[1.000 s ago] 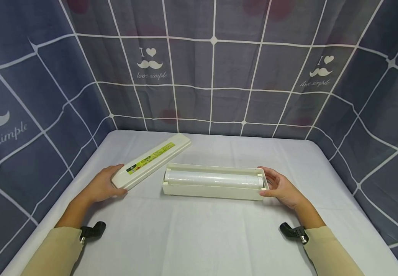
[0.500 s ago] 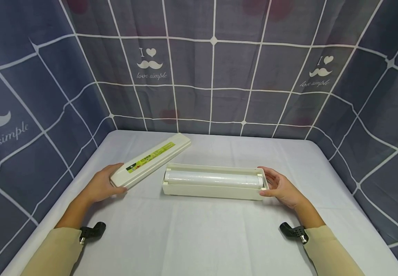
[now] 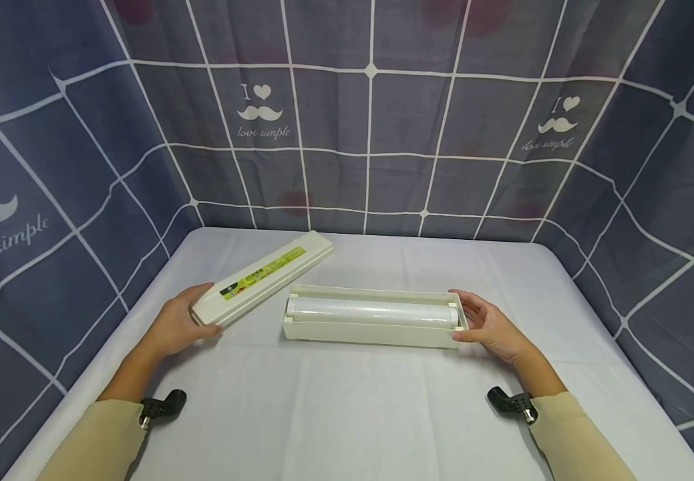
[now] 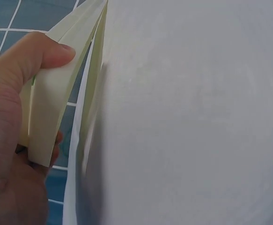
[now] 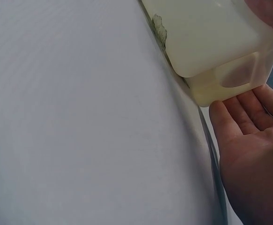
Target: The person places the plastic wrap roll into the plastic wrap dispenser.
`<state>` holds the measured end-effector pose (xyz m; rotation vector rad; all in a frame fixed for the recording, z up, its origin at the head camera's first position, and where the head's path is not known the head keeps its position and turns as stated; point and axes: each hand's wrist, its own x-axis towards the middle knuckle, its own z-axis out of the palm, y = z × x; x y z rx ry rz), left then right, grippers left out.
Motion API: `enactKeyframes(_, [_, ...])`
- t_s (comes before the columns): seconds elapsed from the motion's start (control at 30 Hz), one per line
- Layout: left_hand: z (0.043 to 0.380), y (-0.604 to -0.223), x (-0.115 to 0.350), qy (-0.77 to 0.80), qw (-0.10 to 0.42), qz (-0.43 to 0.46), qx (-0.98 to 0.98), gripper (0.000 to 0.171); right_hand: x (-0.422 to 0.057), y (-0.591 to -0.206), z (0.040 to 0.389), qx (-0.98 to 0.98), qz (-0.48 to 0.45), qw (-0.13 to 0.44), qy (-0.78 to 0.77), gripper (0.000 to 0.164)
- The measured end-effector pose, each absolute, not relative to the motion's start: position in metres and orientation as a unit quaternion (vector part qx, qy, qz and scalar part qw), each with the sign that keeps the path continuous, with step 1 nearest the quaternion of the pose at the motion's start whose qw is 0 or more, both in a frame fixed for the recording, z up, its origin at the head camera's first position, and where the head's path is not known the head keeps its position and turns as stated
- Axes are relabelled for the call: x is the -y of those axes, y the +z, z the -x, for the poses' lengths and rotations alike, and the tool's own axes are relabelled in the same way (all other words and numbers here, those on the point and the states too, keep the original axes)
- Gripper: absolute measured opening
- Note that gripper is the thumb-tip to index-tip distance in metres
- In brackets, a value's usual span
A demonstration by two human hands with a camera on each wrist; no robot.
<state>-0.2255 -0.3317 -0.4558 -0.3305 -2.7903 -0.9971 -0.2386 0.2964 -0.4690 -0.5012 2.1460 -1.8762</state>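
A long white lid with a green and yellow label lies slantwise on the left of the table. My left hand grips its near left end, thumb along the front side. In the left wrist view the thumb presses on the lid, and fingertips show at its other edge. To the right sits an uncovered white cling film box with a roll of cling film inside. My right hand holds the box's right end between thumb and fingers. The right wrist view shows the box end against the fingers.
Both things are on a table with a white cloth. Dark grey-blue checked curtains enclose the table at the back and on both sides. A black wrist camera is strapped to each forearm.
The lid's near end has shifted very slightly left and up with my left hand. The box and my right hand have stayed where they were.
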Motion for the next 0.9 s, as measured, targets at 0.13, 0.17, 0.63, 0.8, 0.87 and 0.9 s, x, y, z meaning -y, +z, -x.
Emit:
enactKeyframes(0.13, [0.2267, -0.4568, 0.3300, -0.337, 0.094, 0.115, 0.930, 0.096, -0.2964, -0.4690, 0.2387, -0.738, 0.170, 0.124, -0.642, 0.096])
enactKeyframes(0.17, [0.2270, -0.4569, 0.3295, -0.339, 0.096, 0.115, 0.929, 0.096, -0.2964, -0.4690, 0.2387, -0.737, 0.170, 0.124, -0.642, 0.096])
enactKeyframes(0.63, [0.2306, -0.4575, 0.3278, -0.364, 0.105, 0.110, 0.919, 0.093, -0.2965, -0.4700, 0.2398, -0.740, 0.167, 0.121, -0.640, 0.097])
enactKeyframes(0.8, [0.2335, -0.4585, 0.3262, -0.376, 0.114, 0.111, 0.913, 0.094, -0.2961, -0.4702, 0.2392, -0.741, 0.167, 0.122, -0.639, 0.097])
enactKeyframes(0.87, [0.2348, -0.4582, 0.3256, -0.382, 0.118, 0.113, 0.910, 0.094, -0.2959, -0.4701, 0.2390, -0.739, 0.168, 0.122, -0.640, 0.097])
enactKeyframes(0.9, [0.2354, -0.4579, 0.3252, -0.385, 0.120, 0.114, 0.908, 0.094, -0.2959, -0.4700, 0.2390, -0.739, 0.168, 0.122, -0.641, 0.097])
